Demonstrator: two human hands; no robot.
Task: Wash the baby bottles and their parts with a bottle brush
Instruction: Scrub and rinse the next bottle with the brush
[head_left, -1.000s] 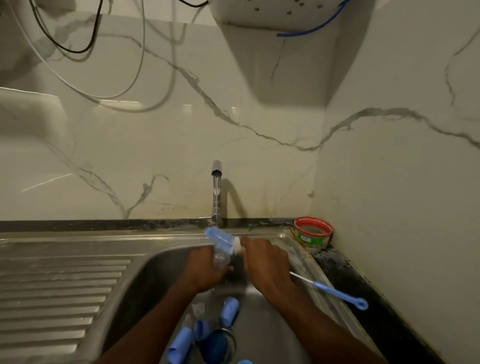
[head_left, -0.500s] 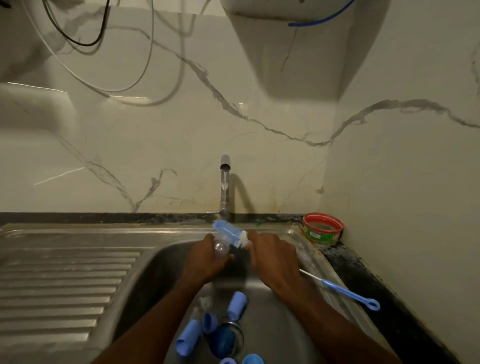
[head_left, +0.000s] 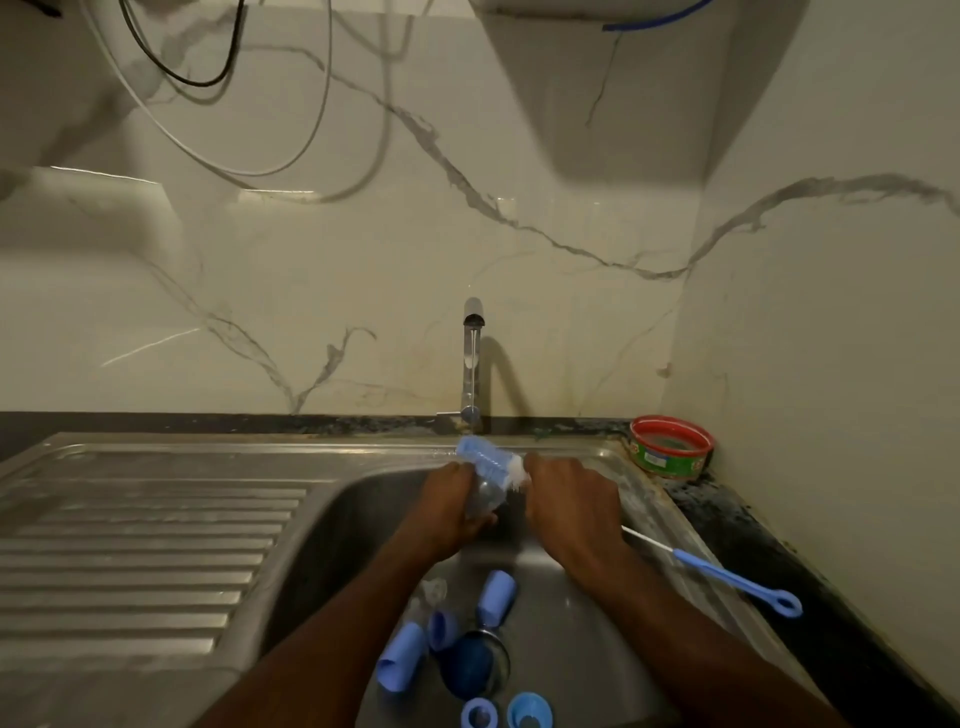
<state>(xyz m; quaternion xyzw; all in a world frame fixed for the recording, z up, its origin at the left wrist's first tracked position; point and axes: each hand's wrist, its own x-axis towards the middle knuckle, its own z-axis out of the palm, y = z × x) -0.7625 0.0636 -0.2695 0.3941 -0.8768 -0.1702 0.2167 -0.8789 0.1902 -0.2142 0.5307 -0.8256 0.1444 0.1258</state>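
My left hand grips a clear baby bottle, fingers curled round its body, above the far end of the steel sink. My right hand is closed round the handle of the bottle brush; the handle itself is hidden inside the fist. The blue and white brush head projects leftward from that fist and lies against the top of the bottle, just in front of the tap. Whether the bristles enter the bottle mouth cannot be determined.

On the sink floor, near my forearms, lie the remaining parts: two blue caps on their sides, a smaller blue piece between them, a clear teat and two blue rings at the near edge. A dark blue object sits at the drain.

A thin blue-handled brush lies on the right rim of the sink, its looped end toward me. A red-rimmed tub stands in the corner of the dark counter. The ribbed drainboard extends to the left.
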